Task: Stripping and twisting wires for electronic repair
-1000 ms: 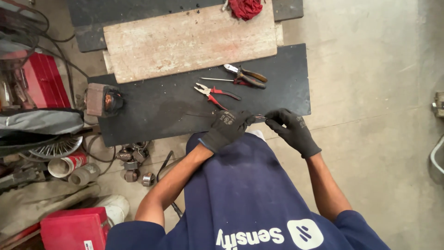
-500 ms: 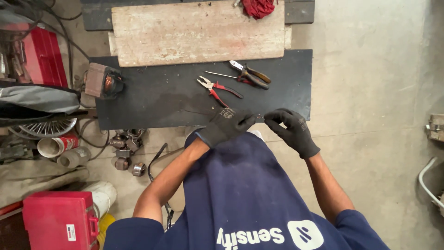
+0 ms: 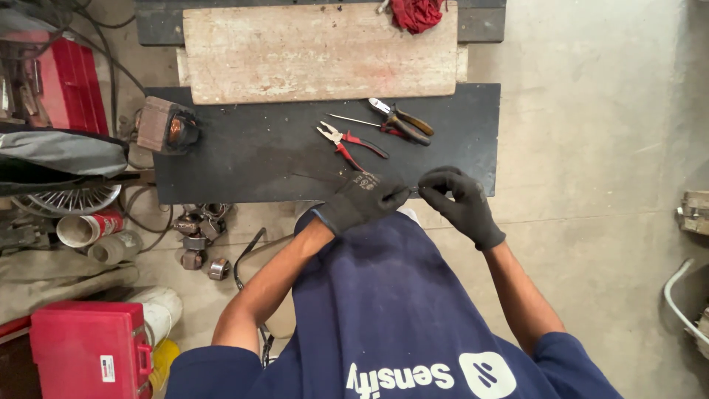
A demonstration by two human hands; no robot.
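Hands: the black-gloved left hand [image 3: 362, 203] and black-gloved right hand [image 3: 456, 203] meet at the near edge of the flat black rubber mat [image 3: 251, 151], fingertips pinched together on a thin dark wire-like piece [image 3: 412, 192] stretched between them.
Change: compared with a second ago the hands sit a little further apart on the piece; the grip looks the same.
Tools: red-handled combination pliers [image 3: 347, 142] and dark-handled cutters [image 3: 402, 122] lie untouched toward the mat's far right.
Far side: a worn pale wooden board [image 3: 317, 52] overlaps the mat's far edge.
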